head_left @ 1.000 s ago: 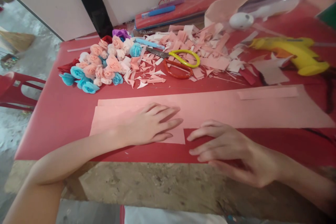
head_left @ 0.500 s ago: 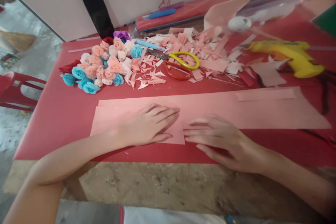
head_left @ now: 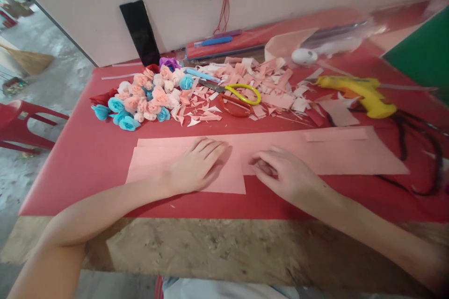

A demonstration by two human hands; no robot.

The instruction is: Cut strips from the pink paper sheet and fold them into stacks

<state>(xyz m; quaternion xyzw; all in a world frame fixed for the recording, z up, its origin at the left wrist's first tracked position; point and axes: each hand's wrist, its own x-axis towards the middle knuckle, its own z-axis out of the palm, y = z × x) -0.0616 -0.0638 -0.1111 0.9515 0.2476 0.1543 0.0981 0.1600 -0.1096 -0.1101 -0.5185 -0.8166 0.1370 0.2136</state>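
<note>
My left hand (head_left: 194,168) lies flat, fingers stretched out, on a short pink paper sheet (head_left: 229,183). This sheet overlaps the left part of a longer pink paper strip (head_left: 343,156) on the red-covered table. Just past the short sheet's right edge, my right hand (head_left: 289,175) is over the long strip with its fingers curled inward, thumb close to the fingertips. What those fingers hold, if anything, is hidden. A narrow pink paper piece (head_left: 336,134) rests on the strip's right part.
Behind the sheets lie paper flowers (head_left: 140,98), pink and white scraps (head_left: 252,79), scissors (head_left: 245,94) with yellow and red handles, and a yellow glue gun (head_left: 365,93). A black phone (head_left: 140,32) leans on the wall. A red stool (head_left: 31,124) stands left of the table.
My right hand's fingers have gone from stretched out to curled in. My left hand stays flat on the short sheet. The view has tilted up slightly, showing more wall.
</note>
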